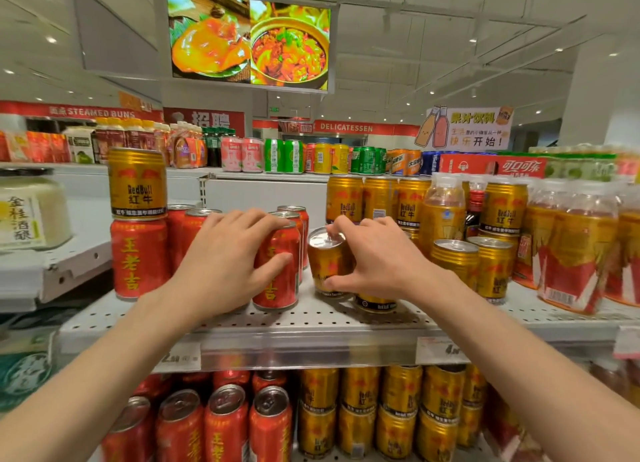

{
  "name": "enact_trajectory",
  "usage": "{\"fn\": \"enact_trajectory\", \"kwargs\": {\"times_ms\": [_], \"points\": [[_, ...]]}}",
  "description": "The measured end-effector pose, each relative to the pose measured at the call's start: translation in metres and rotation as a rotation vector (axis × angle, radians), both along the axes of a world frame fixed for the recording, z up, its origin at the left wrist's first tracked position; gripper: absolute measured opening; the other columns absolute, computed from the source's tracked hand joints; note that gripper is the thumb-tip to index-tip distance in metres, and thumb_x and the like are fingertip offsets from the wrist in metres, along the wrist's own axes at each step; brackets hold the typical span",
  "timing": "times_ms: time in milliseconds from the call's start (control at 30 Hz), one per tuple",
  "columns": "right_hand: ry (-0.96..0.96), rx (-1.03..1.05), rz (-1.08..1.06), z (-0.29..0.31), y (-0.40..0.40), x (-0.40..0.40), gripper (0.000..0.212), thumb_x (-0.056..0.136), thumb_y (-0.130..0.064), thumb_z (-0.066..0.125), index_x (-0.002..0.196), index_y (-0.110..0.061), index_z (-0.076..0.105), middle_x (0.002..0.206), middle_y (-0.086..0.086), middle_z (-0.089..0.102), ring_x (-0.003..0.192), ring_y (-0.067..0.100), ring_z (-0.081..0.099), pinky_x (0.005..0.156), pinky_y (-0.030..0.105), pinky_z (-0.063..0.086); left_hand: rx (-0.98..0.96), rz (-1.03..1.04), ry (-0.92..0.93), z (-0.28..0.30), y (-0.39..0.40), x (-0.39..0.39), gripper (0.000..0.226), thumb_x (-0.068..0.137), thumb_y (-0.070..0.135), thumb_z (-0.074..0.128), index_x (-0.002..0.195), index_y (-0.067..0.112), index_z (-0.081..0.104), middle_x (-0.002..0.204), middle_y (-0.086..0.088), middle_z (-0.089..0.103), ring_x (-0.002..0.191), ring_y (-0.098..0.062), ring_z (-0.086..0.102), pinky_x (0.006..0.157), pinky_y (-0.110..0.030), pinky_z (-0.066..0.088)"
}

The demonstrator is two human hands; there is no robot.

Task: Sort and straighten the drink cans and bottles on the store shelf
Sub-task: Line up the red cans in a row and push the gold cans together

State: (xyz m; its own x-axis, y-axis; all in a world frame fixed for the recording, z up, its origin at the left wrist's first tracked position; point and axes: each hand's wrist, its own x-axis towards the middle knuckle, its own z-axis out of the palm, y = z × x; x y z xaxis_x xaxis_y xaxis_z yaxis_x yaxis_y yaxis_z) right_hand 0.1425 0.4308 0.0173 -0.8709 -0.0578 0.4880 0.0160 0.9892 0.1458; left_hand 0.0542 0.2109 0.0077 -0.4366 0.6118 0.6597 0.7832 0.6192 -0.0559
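Note:
My left hand [225,257] wraps around a red herbal tea can [278,274] standing near the front of the white perforated shelf [242,317]. My right hand [377,257] grips a gold Red Bull can [327,260] that leans to the left, just right of the red can. Beneath that hand stands another gold can [375,304], partly hidden. More red cans [140,257] stand to the left, one with a gold Red Bull can [137,183] stacked on top. Gold cans [457,260] and orange drink bottles [578,253] fill the right side.
A lower shelf holds rows of red cans [225,423] and gold cans [391,413]. A white jar [33,212] sits on the neighbouring shelf at left. Price tags [438,350] line the shelf edge. Assorted cans [294,156] stand on the far shelf top.

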Motion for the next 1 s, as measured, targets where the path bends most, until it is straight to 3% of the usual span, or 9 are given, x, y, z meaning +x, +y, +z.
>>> {"fn": "enact_trajectory", "kwargs": {"times_ms": [133, 333, 800, 1000], "points": [[-0.048, 0.051, -0.118, 0.000, 0.006, -0.003, 0.073, 0.078, -0.077, 0.058, 0.128, -0.024, 0.048, 0.122, -0.003, 0.062, 0.110, 0.019, 0.054, 0.101, 0.043, 0.044, 0.044, 0.006, 0.034, -0.006, 0.003, -0.003, 0.051, 0.089, 0.058, 0.048, 0.130, 0.031, 0.057, 0.117, 0.007, 0.065, 0.109, -0.021, 0.060, 0.093, -0.041, 0.040], [0.007, 0.073, -0.161, -0.001, -0.001, -0.009, 0.070, 0.076, -0.085, 0.052, 0.110, -0.024, 0.052, 0.103, -0.007, 0.061, 0.088, 0.015, 0.057, 0.085, 0.037, 0.051, 0.076, 0.009, 0.047, -0.009, 0.005, -0.006, 0.050, 0.089, 0.059, 0.046, 0.129, 0.031, 0.057, 0.116, 0.007, 0.065, 0.108, -0.020, 0.060, 0.093, -0.041, 0.039], [0.025, 0.017, -0.204, 0.000, 0.004, -0.004, 0.063, 0.078, -0.077, 0.060, 0.116, -0.028, 0.057, 0.109, -0.008, 0.066, 0.099, 0.017, 0.060, 0.084, 0.035, 0.051, 0.115, 0.005, 0.047, -0.012, 0.007, -0.006, 0.050, 0.090, 0.057, 0.047, 0.131, 0.029, 0.057, 0.117, 0.004, 0.063, 0.112, -0.023, 0.057, 0.097, -0.044, 0.036], [0.058, -0.025, -0.203, -0.005, 0.004, 0.001, 0.059, 0.080, -0.078, 0.056, 0.116, -0.031, 0.064, 0.104, -0.010, 0.070, 0.094, 0.015, 0.063, 0.068, 0.028, 0.045, 0.118, -0.016, 0.069, -0.015, 0.006, -0.006, 0.051, 0.090, 0.056, 0.048, 0.133, 0.028, 0.056, 0.121, 0.004, 0.064, 0.115, -0.023, 0.057, 0.099, -0.043, 0.036]]}}
